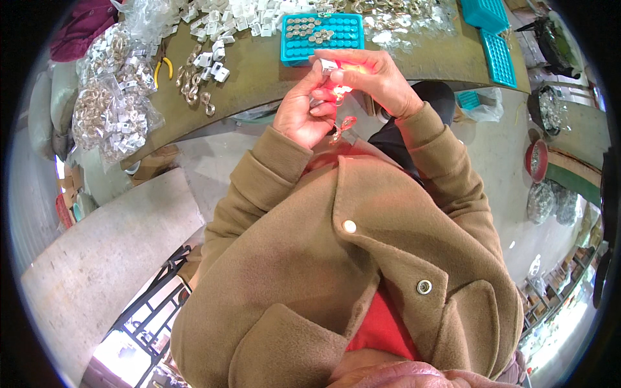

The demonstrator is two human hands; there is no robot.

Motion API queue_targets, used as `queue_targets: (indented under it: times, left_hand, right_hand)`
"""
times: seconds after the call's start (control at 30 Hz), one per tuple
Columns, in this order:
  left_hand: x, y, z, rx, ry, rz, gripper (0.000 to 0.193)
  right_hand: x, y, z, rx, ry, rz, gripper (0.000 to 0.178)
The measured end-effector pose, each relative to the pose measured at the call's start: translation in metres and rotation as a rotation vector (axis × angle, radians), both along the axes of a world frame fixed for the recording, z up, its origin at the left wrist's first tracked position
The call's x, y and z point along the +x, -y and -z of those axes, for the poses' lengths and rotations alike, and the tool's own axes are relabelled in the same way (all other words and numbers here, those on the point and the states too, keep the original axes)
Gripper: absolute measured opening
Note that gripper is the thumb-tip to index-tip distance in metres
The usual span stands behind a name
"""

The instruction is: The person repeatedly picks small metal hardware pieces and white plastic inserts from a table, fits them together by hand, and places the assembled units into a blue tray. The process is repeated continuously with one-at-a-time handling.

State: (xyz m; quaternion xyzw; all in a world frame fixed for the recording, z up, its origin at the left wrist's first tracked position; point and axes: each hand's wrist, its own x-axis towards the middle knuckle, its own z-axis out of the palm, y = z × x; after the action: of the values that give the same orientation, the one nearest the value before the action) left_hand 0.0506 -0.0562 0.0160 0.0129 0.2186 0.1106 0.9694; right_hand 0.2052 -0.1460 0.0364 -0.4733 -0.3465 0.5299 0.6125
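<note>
Workbench up top, olive-brown and crowded, curving across from ten o'clock to two o'clock of the head view, with concrete floor showing below it. On the workbench (259,77) sits a turquoise tray (321,37) at twelve o'clock, its small cells partly filled with metal pieces; two more turquoise trays (498,45) lie off at one o'clock. White plastic clips (210,61) are scattered at eleven o'clock, yellow-handled pliers (163,66) just beside them, and clear bags of metal rings (113,97) are heaped at ten o'clock. Both hands are raised just in front of the bench edge, over the lap of a tan jacket (349,258). Left hand (303,111), fingers curled in, thumb and forefinger pinched close on a small part. Right hand (372,72) arched over it, fingertips closed down on a little white clip (328,64) at the top of the pair. Between the two hands, a small metal ring chain (343,126) dangles free, tinted red by glare, hanging toward the jacket; exactly where it joins the clip is hidden by the fingers. Now the risk, as I judge it: both holds are fingertip pinches on tiny pieces, held off the table. A slip of either pinch could send the clip or chain down into the lap or onto the floor, and the dangling end could snag the jacket's snap buttons (350,226).
</note>
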Motion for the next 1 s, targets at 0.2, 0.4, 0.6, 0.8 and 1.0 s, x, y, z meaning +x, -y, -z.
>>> queue_targets:
  times: [0.2, 0.4, 0.6, 0.8, 1.0]
  left_hand:
    - [0.002, 0.002, -0.003, 0.167, -0.021, 0.198, 0.026]
    - [0.003, 0.012, 0.007, 0.299, -0.181, 0.187, 0.027]
    - [0.010, 0.021, 0.022, 0.374, -0.291, 0.323, 0.024]
    - [0.022, 0.026, 0.012, 0.580, -0.331, 0.321, 0.036]
    - [0.024, 0.024, 0.012, 0.538, -0.268, 0.335, 0.035]
  right_hand:
    - [-0.002, 0.006, 0.010, 0.323, 0.978, 0.285, 0.033]
    - [-0.002, 0.032, 0.033, 0.335, 1.123, 0.382, 0.025]
    - [0.002, 0.059, 0.046, 0.251, 1.209, 0.428, 0.035]
    - [0.041, 0.069, 0.050, -0.026, 1.554, 0.642, 0.041]
    - [0.050, 0.072, 0.061, -0.085, 1.614, 0.630, 0.036]
